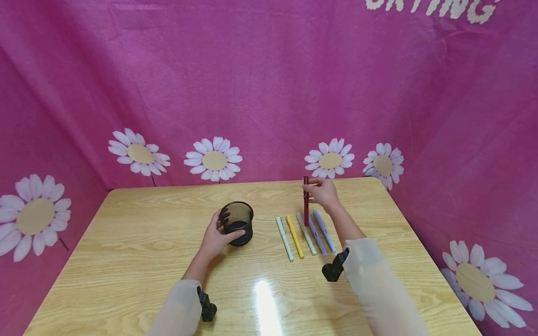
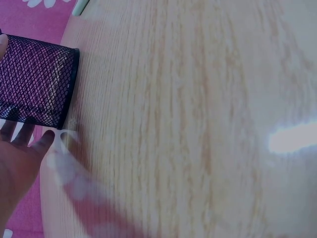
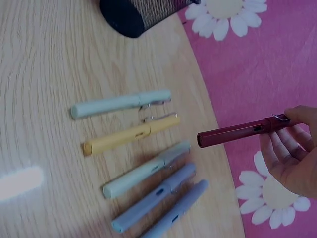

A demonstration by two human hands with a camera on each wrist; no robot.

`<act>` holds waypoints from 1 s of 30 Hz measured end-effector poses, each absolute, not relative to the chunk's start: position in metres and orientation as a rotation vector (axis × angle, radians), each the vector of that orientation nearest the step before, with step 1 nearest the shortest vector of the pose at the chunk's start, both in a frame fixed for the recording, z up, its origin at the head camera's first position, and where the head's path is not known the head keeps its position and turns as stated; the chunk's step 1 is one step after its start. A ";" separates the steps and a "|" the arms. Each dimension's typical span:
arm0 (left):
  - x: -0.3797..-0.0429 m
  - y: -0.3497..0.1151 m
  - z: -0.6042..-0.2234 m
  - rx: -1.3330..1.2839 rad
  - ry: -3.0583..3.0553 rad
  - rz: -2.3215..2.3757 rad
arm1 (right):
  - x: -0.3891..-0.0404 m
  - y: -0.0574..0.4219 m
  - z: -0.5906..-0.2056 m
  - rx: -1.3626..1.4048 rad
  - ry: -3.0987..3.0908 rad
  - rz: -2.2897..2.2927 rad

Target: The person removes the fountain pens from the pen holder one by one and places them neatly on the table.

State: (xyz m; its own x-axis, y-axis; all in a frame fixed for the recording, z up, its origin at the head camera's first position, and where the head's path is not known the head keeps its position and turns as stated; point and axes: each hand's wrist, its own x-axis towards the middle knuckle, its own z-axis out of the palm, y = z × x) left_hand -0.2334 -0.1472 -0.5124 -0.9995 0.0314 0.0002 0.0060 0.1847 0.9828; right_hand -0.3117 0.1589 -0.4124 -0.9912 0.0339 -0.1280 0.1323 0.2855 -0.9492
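Note:
My right hand (image 1: pixel 322 191) pinches a dark red pen (image 1: pixel 306 205) near its clip end and holds it roughly upright, with the lower end above the other pens. In the right wrist view, that red pen (image 3: pixel 233 134) is apart from the table. My left hand (image 1: pixel 216 235) has its fingers and thumb around the side of a black mesh pen holder (image 1: pixel 244 231), which stands upright on the table. Inside, no pen shows. Between the hands lie a mint pen (image 1: pixel 284 239), a yellow pen (image 1: pixel 295 237), a grey-green pen (image 1: pixel 307 234) and two bluish-purple pens (image 1: pixel 324 231), side by side.
The wooden table (image 1: pixel 138 242) reaches back to a pink curtain (image 1: pixel 260 93) printed with white daisies. A bright glare lies on the near tabletop. Each sleeve carries a small black wrist camera (image 1: pixel 335 267).

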 end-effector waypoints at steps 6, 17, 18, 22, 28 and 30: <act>-0.234 -0.147 -0.513 0.044 2.396 2.000 | -0.313 0.176 -0.422 0.170 2.468 -1.793; -0.233 -0.147 -0.512 0.041 2.393 2.001 | -0.307 0.202 -0.434 0.251 2.501 -1.659; -0.233 -0.148 -0.513 0.042 2.392 2.000 | -0.306 0.204 -0.435 0.258 2.504 -1.650; -0.234 -0.148 -0.513 0.035 2.390 2.000 | -0.303 0.212 -0.438 0.265 2.507 -1.621; -0.234 -0.148 -0.514 0.042 2.393 2.005 | -0.300 0.224 -0.442 0.270 2.537 -1.585; -0.234 -0.147 -0.515 0.044 2.392 2.011 | -0.299 0.228 -0.443 0.270 2.544 -1.569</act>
